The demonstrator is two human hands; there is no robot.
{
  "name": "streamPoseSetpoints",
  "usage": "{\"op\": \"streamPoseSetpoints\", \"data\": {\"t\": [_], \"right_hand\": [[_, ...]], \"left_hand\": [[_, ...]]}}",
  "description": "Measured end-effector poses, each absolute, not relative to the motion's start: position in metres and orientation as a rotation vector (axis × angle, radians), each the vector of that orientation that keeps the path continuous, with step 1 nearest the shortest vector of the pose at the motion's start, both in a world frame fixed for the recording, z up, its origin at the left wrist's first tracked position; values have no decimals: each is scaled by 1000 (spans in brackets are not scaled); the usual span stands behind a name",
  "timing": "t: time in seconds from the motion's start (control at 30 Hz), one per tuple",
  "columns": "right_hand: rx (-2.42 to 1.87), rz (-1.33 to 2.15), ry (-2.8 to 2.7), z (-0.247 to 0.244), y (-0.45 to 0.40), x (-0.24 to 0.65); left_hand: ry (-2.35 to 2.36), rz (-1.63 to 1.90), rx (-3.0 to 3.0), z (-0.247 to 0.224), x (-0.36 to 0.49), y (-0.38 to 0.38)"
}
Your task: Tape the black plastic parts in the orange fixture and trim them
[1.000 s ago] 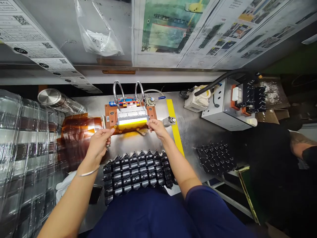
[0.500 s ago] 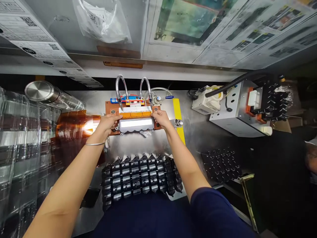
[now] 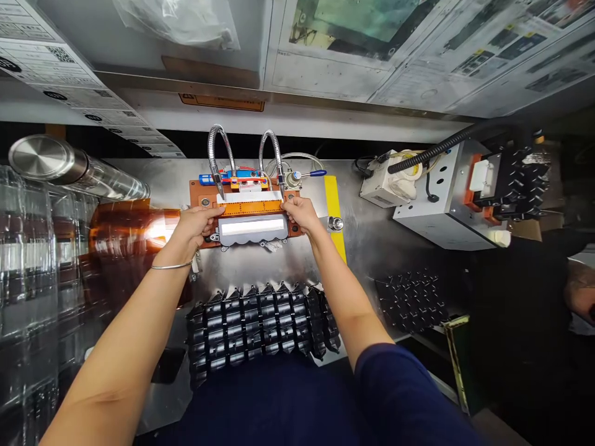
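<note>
nearest the body, rows of black ribbed parts [image 3: 251, 325] lie on a metal table [image 3: 362, 248]. beyond them, a grey plate [image 3: 239, 238] sits at the front of a brown fixture [image 3: 198, 192]. just behind the plate, the left hand [image 3: 193, 226] and right hand [image 3: 301, 214] pinch opposite ends of an orange strip [image 3: 251, 208] across the fixture. farther back, two metal hoses [image 3: 212, 152] curve down.

Shirt [image 3: 260, 402]: dark navy blue, of plain look
Right sleeve [image 3: 395, 378]: short, in the same dark blue
Bangle [image 3: 171, 267]: thin, silver-coloured, around the left wrist [image 3: 177, 253]
Left hand [image 3: 193, 227]: bare
Right hand [image 3: 301, 214]: bare also
</note>
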State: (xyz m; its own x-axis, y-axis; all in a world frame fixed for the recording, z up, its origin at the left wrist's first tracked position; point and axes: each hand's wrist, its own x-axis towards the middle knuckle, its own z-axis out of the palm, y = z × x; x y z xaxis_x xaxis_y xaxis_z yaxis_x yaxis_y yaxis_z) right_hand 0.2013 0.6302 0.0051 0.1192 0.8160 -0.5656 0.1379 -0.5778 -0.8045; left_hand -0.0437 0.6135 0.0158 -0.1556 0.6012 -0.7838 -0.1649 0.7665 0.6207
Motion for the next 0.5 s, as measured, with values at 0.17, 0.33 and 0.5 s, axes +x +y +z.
{"op": "streamPoseSetpoints", "data": {"t": [0.17,0.33,0.5], "right_hand": [[-1817,1437,-981,-1,630,202],[-1830,1420,-1019,-3,632,204],[-1819,1414,-1022,-3,631,204]], "left_hand": [[1593,727,358,13,-43,613],[1612,725,362,16,-41,614],[1594,720,385,18,-41,614]]}}
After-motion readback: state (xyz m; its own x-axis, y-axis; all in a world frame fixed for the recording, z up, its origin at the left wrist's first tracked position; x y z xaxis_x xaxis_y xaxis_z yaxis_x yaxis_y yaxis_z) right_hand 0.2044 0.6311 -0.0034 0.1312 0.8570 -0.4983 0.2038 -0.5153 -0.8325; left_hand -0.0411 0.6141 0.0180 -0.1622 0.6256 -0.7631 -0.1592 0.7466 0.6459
